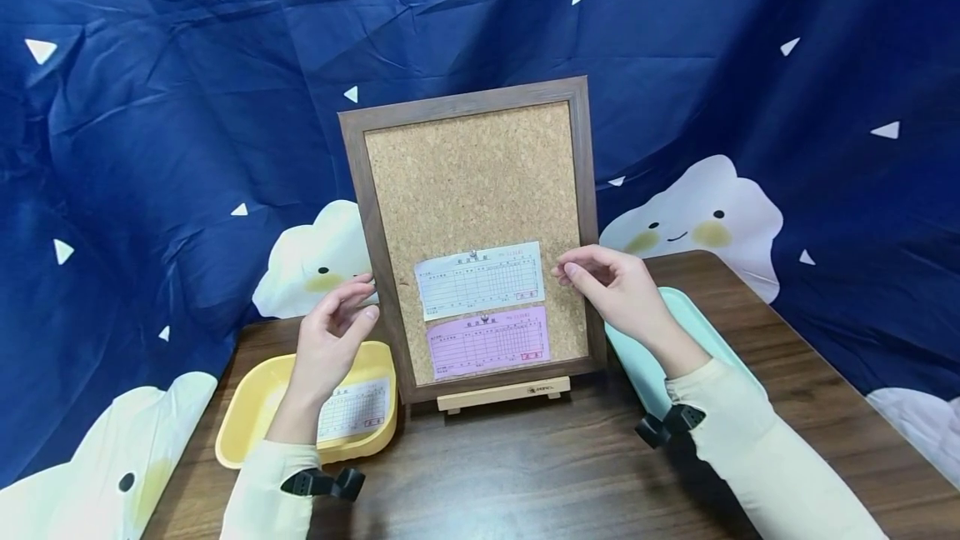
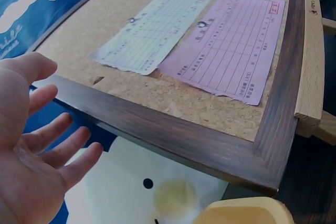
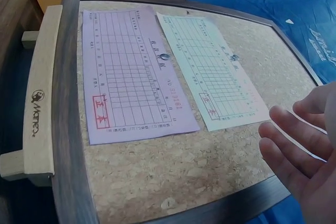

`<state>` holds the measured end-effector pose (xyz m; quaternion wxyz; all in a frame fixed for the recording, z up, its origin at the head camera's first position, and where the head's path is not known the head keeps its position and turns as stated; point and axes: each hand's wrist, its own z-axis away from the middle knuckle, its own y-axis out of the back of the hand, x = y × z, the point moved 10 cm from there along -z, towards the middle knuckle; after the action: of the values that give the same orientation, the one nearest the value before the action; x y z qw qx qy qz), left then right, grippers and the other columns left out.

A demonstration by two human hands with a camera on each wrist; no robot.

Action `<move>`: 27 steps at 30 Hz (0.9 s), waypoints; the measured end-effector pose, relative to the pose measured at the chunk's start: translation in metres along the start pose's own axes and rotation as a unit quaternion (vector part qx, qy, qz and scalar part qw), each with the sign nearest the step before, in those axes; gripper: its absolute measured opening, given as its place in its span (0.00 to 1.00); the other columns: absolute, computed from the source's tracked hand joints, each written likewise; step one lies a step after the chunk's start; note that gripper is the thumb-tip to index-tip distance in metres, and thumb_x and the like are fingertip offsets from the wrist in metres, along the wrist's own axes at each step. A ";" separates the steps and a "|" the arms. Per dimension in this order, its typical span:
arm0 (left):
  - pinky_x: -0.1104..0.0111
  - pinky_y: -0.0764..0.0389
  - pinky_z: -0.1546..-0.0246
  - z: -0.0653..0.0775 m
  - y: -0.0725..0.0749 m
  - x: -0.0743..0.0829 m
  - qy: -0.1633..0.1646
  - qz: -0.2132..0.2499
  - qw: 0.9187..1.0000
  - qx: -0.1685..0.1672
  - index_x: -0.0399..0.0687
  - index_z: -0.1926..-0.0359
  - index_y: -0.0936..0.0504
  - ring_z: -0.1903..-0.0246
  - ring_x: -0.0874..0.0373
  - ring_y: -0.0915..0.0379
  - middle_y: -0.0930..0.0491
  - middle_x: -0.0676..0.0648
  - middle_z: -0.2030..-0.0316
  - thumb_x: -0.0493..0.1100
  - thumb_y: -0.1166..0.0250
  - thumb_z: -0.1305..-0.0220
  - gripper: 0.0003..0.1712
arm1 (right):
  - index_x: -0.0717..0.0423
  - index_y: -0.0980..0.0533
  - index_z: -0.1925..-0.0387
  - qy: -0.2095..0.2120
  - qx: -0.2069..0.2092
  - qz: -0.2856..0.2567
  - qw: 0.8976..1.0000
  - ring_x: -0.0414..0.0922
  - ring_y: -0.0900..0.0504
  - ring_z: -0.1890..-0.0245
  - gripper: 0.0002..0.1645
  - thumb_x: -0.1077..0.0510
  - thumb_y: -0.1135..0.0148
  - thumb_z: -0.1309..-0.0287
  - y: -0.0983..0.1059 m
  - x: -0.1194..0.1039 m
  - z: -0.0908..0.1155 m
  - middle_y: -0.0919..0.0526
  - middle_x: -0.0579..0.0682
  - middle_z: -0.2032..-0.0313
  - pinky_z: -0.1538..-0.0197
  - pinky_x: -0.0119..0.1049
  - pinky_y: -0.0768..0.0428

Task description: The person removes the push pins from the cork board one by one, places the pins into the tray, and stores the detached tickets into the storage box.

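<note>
A framed cork board (image 1: 472, 182) stands upright on a small wooden stand (image 1: 504, 394). Pinned low on it is a pale green printed slip (image 1: 480, 280), and just below that a purple printed slip (image 1: 487, 343). Each has one pin (image 3: 164, 56) near the middle of its upper edge. My left hand (image 1: 332, 348) hovers beside the board's left frame, fingers loosely bent and holding nothing. To the right of the green slip, my right hand (image 1: 618, 294) is raised in front of the board's right side. Its relaxed fingers (image 3: 294, 129) are near the slip's corner, with nothing visible between them.
A yellow tray (image 1: 258, 390) at the left holds a white printed slip (image 1: 356, 408), partly behind my left arm. On the right, a light teal tray (image 1: 697, 323) lies partly under my right forearm. Behind the wooden table (image 1: 525, 473) hangs a blue cloth (image 1: 465, 15).
</note>
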<state>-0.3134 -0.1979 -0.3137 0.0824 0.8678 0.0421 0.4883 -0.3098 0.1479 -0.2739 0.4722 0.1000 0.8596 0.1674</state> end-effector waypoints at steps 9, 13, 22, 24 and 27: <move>0.64 0.29 0.40 -0.006 -0.010 -0.016 0.030 -0.003 0.999 0.011 0.39 0.44 0.25 0.39 0.50 0.32 0.33 0.47 0.35 0.35 0.38 0.36 0.19 | 0.69 0.22 0.56 -0.001 0.010 -0.016 1.000 0.60 0.16 0.62 0.11 0.66 0.45 0.36 0.001 -0.005 -0.007 0.15 0.61 0.61 0.63 0.42 0.17; 0.55 0.33 0.38 -0.008 -0.018 -0.003 0.043 -0.005 0.999 0.008 0.36 0.44 0.26 0.37 0.49 0.35 0.37 0.44 0.34 0.35 0.38 0.36 0.19 | 0.70 0.23 0.56 0.003 0.011 -0.026 1.000 0.62 0.17 0.62 0.11 0.66 0.45 0.36 0.001 -0.006 -0.010 0.16 0.62 0.61 0.61 0.44 0.17; 0.52 0.33 0.39 -0.013 -0.024 0.009 0.040 -0.026 0.999 -0.003 0.34 0.45 0.26 0.38 0.48 0.34 0.42 0.40 0.31 0.35 0.38 0.37 0.20 | 0.70 0.23 0.56 0.013 0.017 -0.025 0.999 0.62 0.17 0.62 0.11 0.67 0.45 0.37 -0.002 -0.009 -0.018 0.16 0.64 0.61 0.63 0.42 0.17; 0.53 0.33 0.39 -0.014 -0.025 0.009 0.044 -0.037 0.998 -0.004 0.36 0.45 0.25 0.38 0.49 0.35 0.44 0.40 0.31 0.36 0.38 0.37 0.20 | 0.69 0.23 0.56 0.013 0.015 -0.023 1.000 0.63 0.17 0.63 0.11 0.67 0.44 0.37 -0.005 -0.009 -0.020 0.16 0.63 0.61 0.63 0.40 0.17; 0.53 0.33 0.40 -0.015 -0.027 0.010 0.047 -0.049 0.998 -0.005 0.38 0.45 0.24 0.37 0.50 0.38 0.47 0.39 0.30 0.39 0.37 0.37 0.20 | 0.69 0.23 0.55 0.008 0.011 -0.023 1.000 0.63 0.18 0.64 0.11 0.67 0.44 0.37 -0.011 -0.010 -0.022 0.16 0.63 0.60 0.64 0.37 0.17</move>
<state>-0.3208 -0.1679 -0.3025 0.1082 0.8403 0.0863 0.5241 -0.3233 0.1298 -0.2590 0.4683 0.0836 0.8671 0.1479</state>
